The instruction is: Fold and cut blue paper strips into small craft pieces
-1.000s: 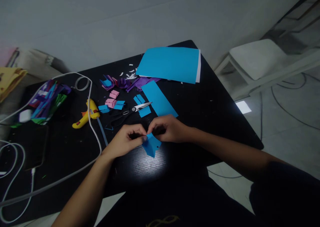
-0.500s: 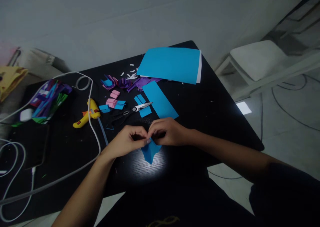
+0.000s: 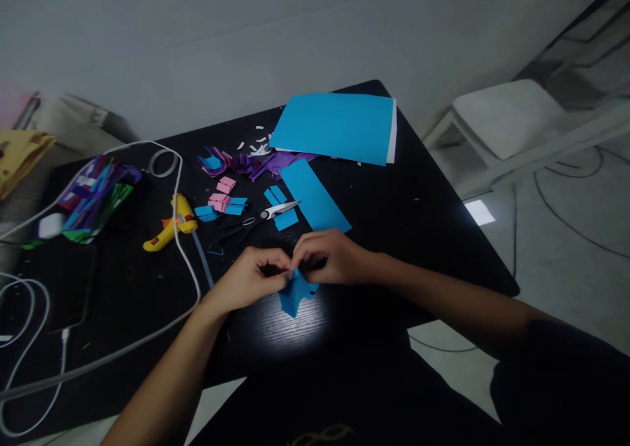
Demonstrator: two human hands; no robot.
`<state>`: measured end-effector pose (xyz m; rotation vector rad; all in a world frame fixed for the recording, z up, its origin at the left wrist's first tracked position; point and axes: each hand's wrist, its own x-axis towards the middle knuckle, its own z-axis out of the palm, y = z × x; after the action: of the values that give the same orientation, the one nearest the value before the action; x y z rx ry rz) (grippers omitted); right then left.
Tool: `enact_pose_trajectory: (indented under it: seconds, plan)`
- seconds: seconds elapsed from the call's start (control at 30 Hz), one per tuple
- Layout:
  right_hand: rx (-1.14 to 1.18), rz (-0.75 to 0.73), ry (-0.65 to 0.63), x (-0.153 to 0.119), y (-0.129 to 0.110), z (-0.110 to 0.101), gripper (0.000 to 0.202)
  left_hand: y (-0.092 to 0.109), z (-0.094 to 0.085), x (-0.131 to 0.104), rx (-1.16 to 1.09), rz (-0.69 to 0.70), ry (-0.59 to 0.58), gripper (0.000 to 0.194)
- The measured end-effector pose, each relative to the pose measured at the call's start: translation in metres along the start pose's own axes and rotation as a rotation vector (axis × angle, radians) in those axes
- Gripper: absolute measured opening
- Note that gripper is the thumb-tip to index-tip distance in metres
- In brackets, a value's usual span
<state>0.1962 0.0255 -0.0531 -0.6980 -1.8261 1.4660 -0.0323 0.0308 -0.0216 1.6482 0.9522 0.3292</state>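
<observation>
A small folded blue paper (image 3: 294,295) hangs between my hands over the black table's front part. My left hand (image 3: 258,277) pinches its upper edge from the left. From the right, my right hand (image 3: 329,257) grips the same edge, the fingertips of both hands touching or nearly so. Just beyond my hands lie scissors (image 3: 280,210) across small cut blue pieces, beside a long blue strip (image 3: 317,197). Pink folded pieces (image 3: 220,202) and black-handled pliers (image 3: 236,228) rest to the left of the scissors.
Large blue sheets (image 3: 339,126) lie at the table's back edge. A yellow glue gun (image 3: 170,226), a white cable (image 3: 189,269), coloured strips (image 3: 101,193) and a phone (image 3: 73,285) are on the left. A white stool (image 3: 509,115) stands right of the table.
The blue paper has tilted slightly, its lower point moving a little up and left. Both hands stay nearly in place, still gripping it.
</observation>
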Motion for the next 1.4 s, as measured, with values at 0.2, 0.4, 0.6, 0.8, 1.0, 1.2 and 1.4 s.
enact_pose_trajectory:
  seconds: [0.2, 0.4, 0.6, 0.8, 1.0, 1.2, 1.4]
  plan:
    - [0.041, 0.051, 0.014, 0.0, 0.0, -0.001, 0.016, -0.001, -0.004, 0.0, -0.007, 0.0, -0.007, 0.014]
    - [0.071, 0.044, 0.057, 0.002, -0.002, -0.004, 0.017, 0.001, -0.008, 0.001, 0.077, 0.063, 0.082, 0.017]
    - [0.062, -0.016, 0.138, 0.003, 0.004, -0.003, 0.018, -0.008, -0.008, -0.004, -0.01, 0.179, 0.275, 0.018]
    - [-0.008, -0.013, 0.217, 0.003, 0.006, -0.003, 0.018, -0.009, -0.003, -0.007, 0.273, 0.433, 0.225, 0.045]
    - [0.004, 0.002, 0.282, 0.003, 0.007, -0.004, 0.023, -0.004, 0.0, -0.003, 0.454, 0.482, 0.275, 0.034]
    - [0.002, 0.037, 0.25, 0.004, 0.004, -0.003, 0.022, -0.011, 0.003, -0.002, 0.466, 0.448, 0.361, 0.013]
    - [-0.122, 0.045, 0.24, 0.003, 0.001, -0.003, 0.016, -0.016, 0.005, -0.001, 0.398, 0.424, 0.413, 0.01]
